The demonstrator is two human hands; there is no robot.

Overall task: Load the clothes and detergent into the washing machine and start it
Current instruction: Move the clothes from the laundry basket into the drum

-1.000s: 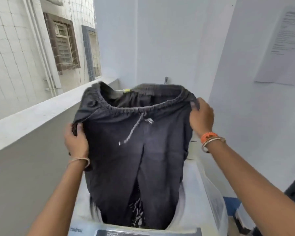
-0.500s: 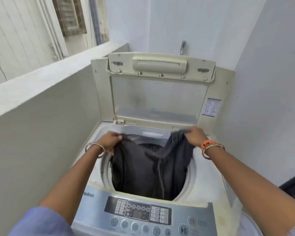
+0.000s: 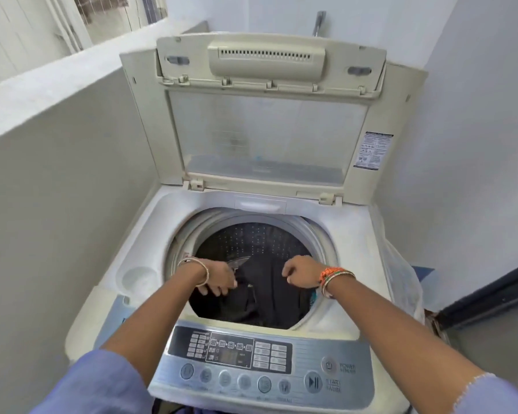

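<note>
Head view: the dark trousers (image 3: 263,291) lie bunched inside the drum (image 3: 251,234) of the washing machine (image 3: 350,252), lid (image 3: 266,115) raised at the far side; the left hand (image 3: 220,277) — fingers spread — presses on the fabric; the right hand (image 3: 301,271), curled closed and apparently holding nothing, hovers just right of it; both hands sit directly above the load.

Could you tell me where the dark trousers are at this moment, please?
In the head view the dark trousers lie inside the drum of the open washing machine, low in the centre, between the left hand and right hand.
</note>
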